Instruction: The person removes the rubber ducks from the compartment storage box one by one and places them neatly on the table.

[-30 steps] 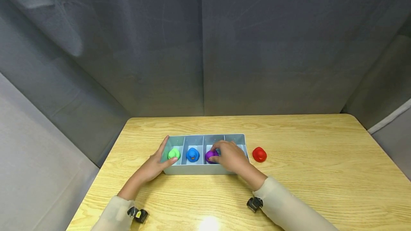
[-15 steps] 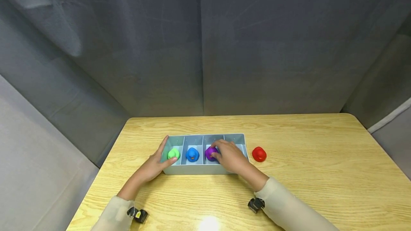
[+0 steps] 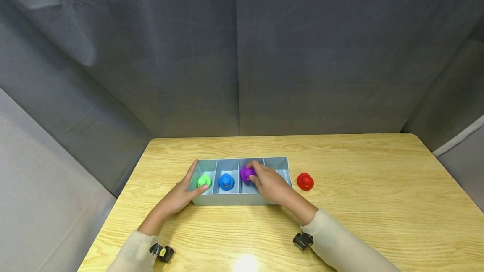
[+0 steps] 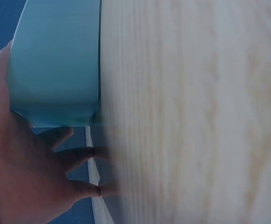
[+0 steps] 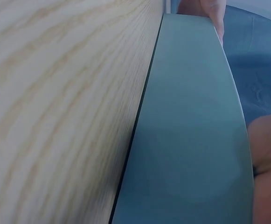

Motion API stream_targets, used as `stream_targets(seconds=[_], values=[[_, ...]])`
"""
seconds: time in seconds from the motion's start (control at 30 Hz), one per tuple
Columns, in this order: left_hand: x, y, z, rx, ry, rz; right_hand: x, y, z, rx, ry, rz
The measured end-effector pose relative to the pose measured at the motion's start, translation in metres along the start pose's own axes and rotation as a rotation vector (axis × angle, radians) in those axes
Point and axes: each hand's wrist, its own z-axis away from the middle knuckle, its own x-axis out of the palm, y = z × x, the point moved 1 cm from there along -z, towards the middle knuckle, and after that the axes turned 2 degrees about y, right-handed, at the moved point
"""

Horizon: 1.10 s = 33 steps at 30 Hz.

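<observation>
A pale blue-green divided tray stands on the wooden table with a row of compartments. My left hand holds its left end, the thumb over the front rim and the fingers along the end wall. In the right wrist view, the tray's long front wall fills the middle. My right hand reaches over that wall and pinches a purple rubber duck in the third compartment from the left. A green rubber duck sits in the leftmost compartment, a blue rubber duck in the second.
A red rubber duck rests on the table just right of the tray. Dark grey cloth hangs behind the table's back edge. Each sleeve carries a small black wrist camera.
My right hand has raised the purple duck slightly and shifted it toward the back of its compartment. My left hand and the tray stay where they were.
</observation>
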Motion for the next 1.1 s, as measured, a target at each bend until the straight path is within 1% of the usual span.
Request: stream_targets(seconds=[0.23,0.43,0.67,1.1], values=[[-0.0001,0.0003,-0.0010,0.003,0.002,-0.001,-0.0019,0.0021,-0.0012,-0.011,0.009,-0.070],[0.0006,-0.0014,-0.0018,-0.001,0.010,-0.013,-0.0047,0.0019,0.0002,0.008,0.014,-0.122],[0.0008,-0.0014,-0.0008,-0.019,0.010,-0.010,-0.0067,0.0029,0.0010,-0.008,0.000,-0.142],[0.0009,-0.0043,-0.0029,-0.013,0.005,-0.001,-0.0101,0.0069,-0.0016,0.034,-0.010,-0.218]])
